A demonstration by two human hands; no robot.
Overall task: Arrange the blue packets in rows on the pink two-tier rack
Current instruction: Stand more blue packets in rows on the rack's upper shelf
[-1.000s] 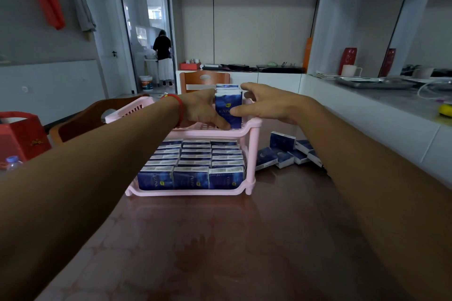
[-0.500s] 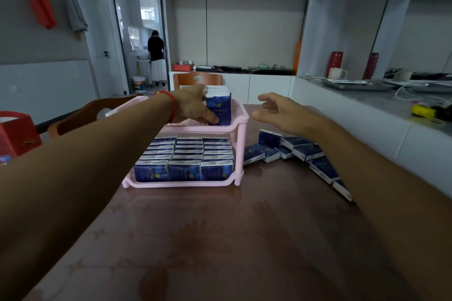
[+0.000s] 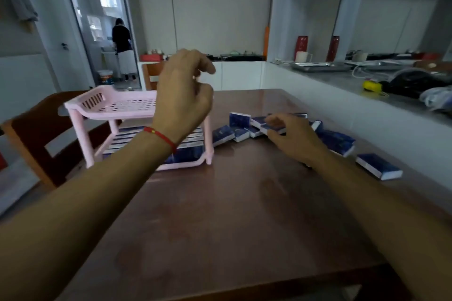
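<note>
The pink two-tier rack (image 3: 110,105) stands at the table's back left. Rows of blue packets (image 3: 188,153) fill its lower tier, partly hidden by my left forearm. My left hand (image 3: 182,100) hovers in front of the top tier's right end, fingers loosely curled, with nothing seen in it; it hides that part of the tier. Right of the rack lies a loose pile of blue packets (image 3: 239,121). My right hand (image 3: 293,134) reaches into the pile, with fingers and thumb pinching one packet (image 3: 275,128).
A single packet (image 3: 379,166) lies apart near the table's right edge. A wooden chair (image 3: 44,134) stands left of the brown table (image 3: 220,215). A white counter (image 3: 342,85) with clutter runs along the right. A person (image 3: 122,44) stands in the far doorway.
My left hand has let go of the upright packet on the top tier and lifted. My right hand has dropped to the loose pile and taken hold of a packet. The view has shifted.
</note>
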